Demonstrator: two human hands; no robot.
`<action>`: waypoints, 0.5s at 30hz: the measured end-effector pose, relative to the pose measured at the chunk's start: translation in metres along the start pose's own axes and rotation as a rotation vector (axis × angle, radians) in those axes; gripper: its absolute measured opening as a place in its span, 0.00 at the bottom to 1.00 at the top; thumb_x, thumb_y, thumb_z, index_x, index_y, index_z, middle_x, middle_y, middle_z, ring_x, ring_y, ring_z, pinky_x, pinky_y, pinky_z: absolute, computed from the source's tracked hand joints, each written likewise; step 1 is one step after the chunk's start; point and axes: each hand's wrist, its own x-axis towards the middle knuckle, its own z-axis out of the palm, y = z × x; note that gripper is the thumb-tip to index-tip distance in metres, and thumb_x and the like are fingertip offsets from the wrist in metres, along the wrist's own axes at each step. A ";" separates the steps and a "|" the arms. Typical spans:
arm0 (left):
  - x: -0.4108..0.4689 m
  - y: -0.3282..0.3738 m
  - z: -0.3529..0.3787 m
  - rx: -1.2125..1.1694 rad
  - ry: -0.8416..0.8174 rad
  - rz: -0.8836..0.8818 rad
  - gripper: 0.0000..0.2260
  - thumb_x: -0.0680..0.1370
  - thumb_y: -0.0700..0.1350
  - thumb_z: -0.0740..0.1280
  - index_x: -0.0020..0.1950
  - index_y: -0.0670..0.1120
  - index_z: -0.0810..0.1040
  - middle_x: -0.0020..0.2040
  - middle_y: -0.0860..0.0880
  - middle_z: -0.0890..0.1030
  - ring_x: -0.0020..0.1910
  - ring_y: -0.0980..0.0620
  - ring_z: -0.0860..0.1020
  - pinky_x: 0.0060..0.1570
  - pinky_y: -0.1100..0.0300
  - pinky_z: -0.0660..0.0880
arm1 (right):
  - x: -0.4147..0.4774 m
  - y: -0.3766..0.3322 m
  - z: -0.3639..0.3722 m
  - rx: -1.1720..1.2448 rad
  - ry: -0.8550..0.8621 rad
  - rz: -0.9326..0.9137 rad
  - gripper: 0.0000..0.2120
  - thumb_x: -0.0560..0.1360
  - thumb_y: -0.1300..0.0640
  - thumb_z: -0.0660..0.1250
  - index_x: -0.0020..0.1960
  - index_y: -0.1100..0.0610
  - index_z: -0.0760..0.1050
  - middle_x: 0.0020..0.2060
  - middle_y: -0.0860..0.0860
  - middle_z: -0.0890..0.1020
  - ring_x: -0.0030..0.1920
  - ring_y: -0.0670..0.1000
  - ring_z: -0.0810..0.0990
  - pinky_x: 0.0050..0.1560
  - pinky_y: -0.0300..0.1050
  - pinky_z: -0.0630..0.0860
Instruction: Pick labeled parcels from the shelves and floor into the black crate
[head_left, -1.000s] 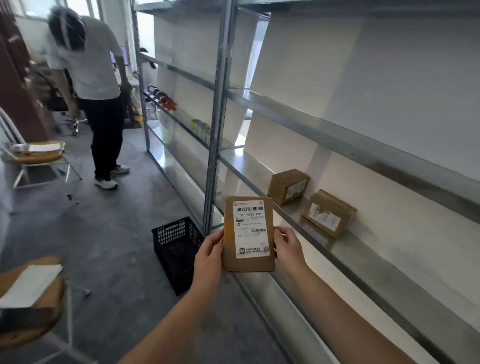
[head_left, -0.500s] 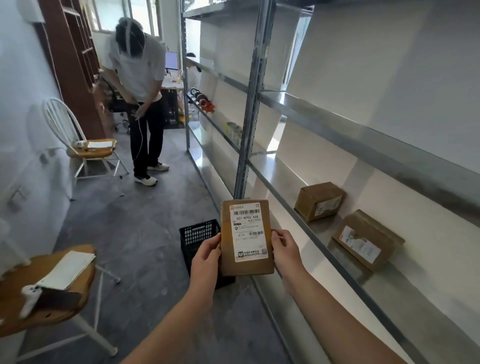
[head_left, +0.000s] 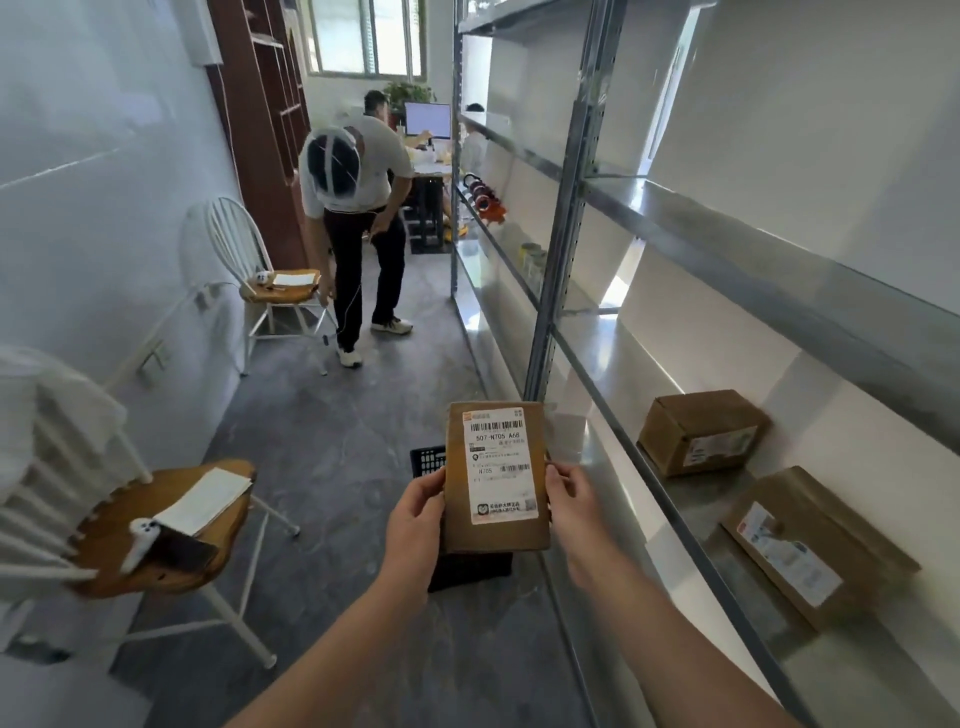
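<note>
A flat brown cardboard parcel (head_left: 496, 477) with a white barcode label is held upright in front of the person, label facing the camera. The left hand (head_left: 415, 514) grips its left edge and the right hand (head_left: 571, 506) its right edge, fingers closed on the cardboard. Directly behind and below it, the black perforated plastic crate (head_left: 427, 460) stands on the grey floor beside the metal shelving (head_left: 558, 270). Two more labelled brown cardboard boxes, one (head_left: 698, 431) farther and one (head_left: 815, 545) nearer, lie on a shelf at right.
</note>
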 end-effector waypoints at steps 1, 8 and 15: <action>0.002 -0.004 0.002 -0.002 0.022 -0.006 0.13 0.83 0.40 0.59 0.60 0.53 0.79 0.54 0.50 0.84 0.53 0.52 0.82 0.46 0.57 0.80 | 0.005 0.003 0.000 -0.016 -0.004 -0.002 0.08 0.84 0.51 0.56 0.56 0.49 0.73 0.51 0.51 0.82 0.48 0.49 0.82 0.39 0.40 0.77; 0.021 -0.026 0.004 -0.013 0.077 -0.032 0.13 0.82 0.39 0.59 0.58 0.54 0.79 0.55 0.49 0.83 0.56 0.48 0.81 0.54 0.49 0.79 | 0.030 0.026 0.007 -0.088 -0.037 0.060 0.08 0.84 0.54 0.56 0.55 0.47 0.73 0.52 0.52 0.82 0.50 0.52 0.82 0.47 0.48 0.81; 0.065 -0.028 -0.004 -0.056 0.092 -0.079 0.13 0.83 0.42 0.58 0.59 0.56 0.78 0.55 0.51 0.83 0.54 0.51 0.81 0.55 0.48 0.80 | 0.064 0.017 0.038 -0.124 -0.006 0.059 0.09 0.84 0.56 0.56 0.51 0.47 0.73 0.51 0.51 0.82 0.51 0.51 0.82 0.45 0.45 0.80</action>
